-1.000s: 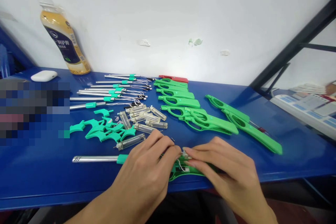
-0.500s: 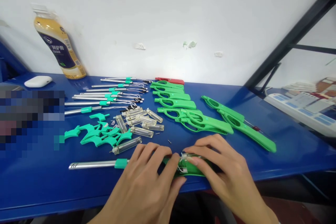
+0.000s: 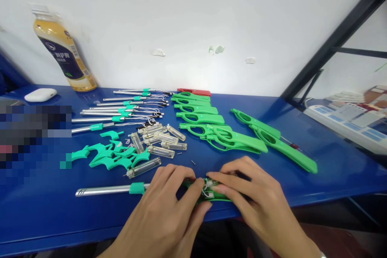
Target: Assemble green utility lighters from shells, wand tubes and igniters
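The green shell of a long lighter (image 3: 220, 199) lies at the table's front edge, its inside facing up. Out to the left runs its silver tube (image 3: 104, 190) with a teal collar (image 3: 137, 188). My left hand (image 3: 165, 205) is closed on the shell's tube end, fingers bent and thumb below. Pinched by thumb and index finger of my right hand (image 3: 256, 191) is a clear fuel tank (image 3: 211, 184), mostly covered by the fingers, at the shell. A white wire (image 3: 206, 189) loops beside its end. Whether the tank is fully seated I cannot tell.
Behind lie several fuel tanks (image 3: 161, 152), teal triggers (image 3: 104, 157), tube assemblies (image 3: 121, 110) with wires, and green shells (image 3: 201, 118). Two small screws (image 3: 193, 163) lie near my hands. A screwdriver (image 3: 293, 145) rests among shells at right. A bottle (image 3: 65, 54) leans against the wall.
My right thumb and index finger have shifted slightly left and cover more of the fuel tank. My left hand keeps its hold on the shell. The view has moved a little.
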A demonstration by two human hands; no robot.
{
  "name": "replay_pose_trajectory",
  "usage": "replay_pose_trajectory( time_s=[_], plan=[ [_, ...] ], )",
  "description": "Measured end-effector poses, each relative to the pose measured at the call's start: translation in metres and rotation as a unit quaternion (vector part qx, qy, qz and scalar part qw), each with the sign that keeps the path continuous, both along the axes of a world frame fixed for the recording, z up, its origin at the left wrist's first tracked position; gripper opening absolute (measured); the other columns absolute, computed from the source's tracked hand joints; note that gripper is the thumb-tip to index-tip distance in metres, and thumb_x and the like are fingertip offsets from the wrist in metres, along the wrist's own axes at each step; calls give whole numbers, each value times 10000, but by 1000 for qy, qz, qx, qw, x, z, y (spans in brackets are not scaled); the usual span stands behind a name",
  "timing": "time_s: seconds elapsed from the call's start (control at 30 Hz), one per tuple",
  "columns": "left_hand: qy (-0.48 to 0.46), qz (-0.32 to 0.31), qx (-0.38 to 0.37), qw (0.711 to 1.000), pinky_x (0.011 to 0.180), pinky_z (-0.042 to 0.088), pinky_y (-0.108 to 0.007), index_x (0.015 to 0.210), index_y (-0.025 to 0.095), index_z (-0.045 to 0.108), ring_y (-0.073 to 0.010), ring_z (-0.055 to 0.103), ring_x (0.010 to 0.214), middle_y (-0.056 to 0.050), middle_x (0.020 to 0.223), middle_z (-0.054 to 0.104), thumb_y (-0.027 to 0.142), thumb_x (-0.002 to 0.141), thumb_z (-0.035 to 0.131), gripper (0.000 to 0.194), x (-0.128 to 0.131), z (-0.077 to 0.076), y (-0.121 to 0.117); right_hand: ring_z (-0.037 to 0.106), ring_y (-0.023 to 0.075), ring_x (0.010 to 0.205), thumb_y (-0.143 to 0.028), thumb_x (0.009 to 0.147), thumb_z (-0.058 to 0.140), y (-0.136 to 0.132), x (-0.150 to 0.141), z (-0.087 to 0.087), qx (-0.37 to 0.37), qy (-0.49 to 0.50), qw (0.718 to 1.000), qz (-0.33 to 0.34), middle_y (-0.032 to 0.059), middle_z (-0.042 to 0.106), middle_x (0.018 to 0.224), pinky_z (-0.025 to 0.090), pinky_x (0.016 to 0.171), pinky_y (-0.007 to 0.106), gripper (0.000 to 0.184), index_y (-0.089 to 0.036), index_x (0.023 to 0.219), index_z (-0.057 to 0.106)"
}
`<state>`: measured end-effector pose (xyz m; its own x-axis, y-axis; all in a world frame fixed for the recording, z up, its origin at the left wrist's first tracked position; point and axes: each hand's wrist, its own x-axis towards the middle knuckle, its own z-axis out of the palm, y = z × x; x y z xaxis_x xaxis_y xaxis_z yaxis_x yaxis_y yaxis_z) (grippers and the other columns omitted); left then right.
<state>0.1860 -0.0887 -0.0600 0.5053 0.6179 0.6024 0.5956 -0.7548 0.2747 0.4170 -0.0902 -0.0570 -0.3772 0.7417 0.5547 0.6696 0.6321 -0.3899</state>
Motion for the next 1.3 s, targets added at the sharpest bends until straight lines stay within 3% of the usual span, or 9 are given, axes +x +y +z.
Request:
replay_pose_trajectory(
  time_s=[0.3, 0.53, 0.77, 1.03, 1.17, 1.3],
  plan=[
    [-31, -9, 10, 999, 803, 557, -372, 1147, 154, 684, -219, 604, 935, -90, 1038, 652, 122, 1014, 610, 155, 3, 0, 1, 667, 166, 903, -257, 1045, 671, 0, -1, 5, -20, 5, 1000, 1, 27, 719, 1020, 578, 756, 286, 196, -297, 1180, 807],
    [-33, -8, 3, 999, 820, 556, -377, 1157, 182, 675, -210, 611, 909, -68, 1032, 657, 141, 1017, 622, 155, 1, -1, 2, 669, 142, 921, -247, 1063, 644, 0, 1, 7, -38, 8, 999, 9, 13, 710, 1035, 574, 788, 264, 258, -315, 1265, 789],
    [1, 44, 7, 999, 823, 594, -395, 1346, 203, 615, -238, 668, 955, -91, 1118, 652, 270, 1068, 572, 289, -1, -2, 1, 674, 150, 918, -263, 1052, 669, 0, 1, 6, -61, 21, 998, 0, 6, 718, 1023, 568, 766, 261, 192, -316, 1198, 781],
    [20, 40, 25, 999, 873, 540, -485, 1314, 201, 616, -267, 684, 935, -71, 1064, 701, 273, 1055, 601, 268, -2, 1, 2, 686, 126, 932, -220, 1007, 738, 1, 2, 4, -87, 69, 994, 14, -30, 740, 997, 555, 820, 233, 75, -292, 1030, 749],
    [16, 27, 11, 999, 843, 538, -460, 1209, 197, 636, -263, 672, 927, -66, 1050, 703, 244, 1038, 618, 178, 0, 2, 2, 687, 122, 922, -210, 1006, 735, 1, 2, 6, -86, 69, 994, 18, -28, 740, 1007, 552, 814, 232, 81, -288, 1006, 760],
    [4, 15, 11, 1000, 848, 543, -423, 1233, 186, 637, -240, 658, 930, -67, 1055, 687, 210, 1041, 612, 195, 0, 1, 1, 685, 117, 911, -186, 1005, 729, 1, 2, 7, -85, 68, 994, 25, -28, 742, 1005, 559, 801, 227, 109, -285, 1018, 772]
  ],
)
